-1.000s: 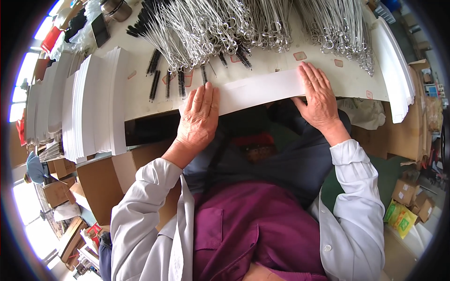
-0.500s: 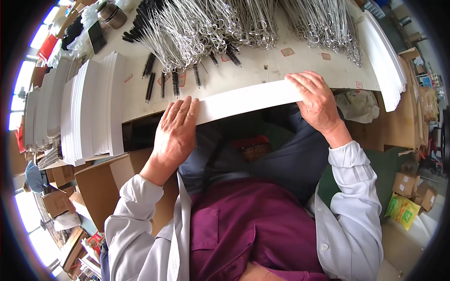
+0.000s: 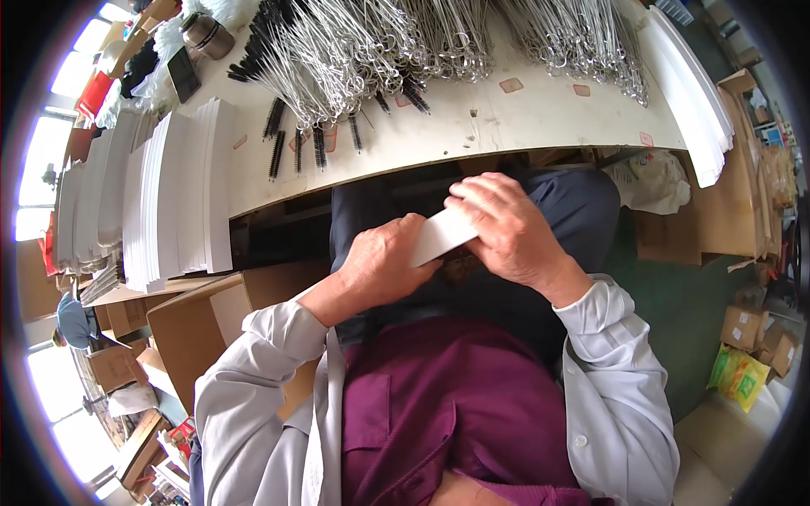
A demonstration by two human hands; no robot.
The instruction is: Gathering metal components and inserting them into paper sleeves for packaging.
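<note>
A long, narrow white box [image 3: 440, 237] is held over my lap, a little in front of the table's near edge. My left hand [image 3: 377, 263] grips it from the left, its fingers partly hidden. On the other side my right hand [image 3: 513, 232] is closed around it, thumb below and fingers above. Only the stretch between the hands shows; the remainder is covered by them. Beyond, on the table [image 3: 540, 122], lie piles of wire-handled brushes [image 3: 363, 63] with looped ends, several showing black bristles [image 3: 276, 153].
White long boxes or strips [image 3: 173, 198] stand stacked at the table's left, with more [image 3: 696, 101] at its right edge. An open cardboard box [image 3: 198, 337] is below left. A metal flask [image 3: 207, 35] and a phone [image 3: 182, 74] lie far left. A plastic bag [image 3: 654, 181] hangs right.
Both hands have come off the table edge toward my body and closer together. The white box moved with them and is now tilted between them, with less of it showing.
</note>
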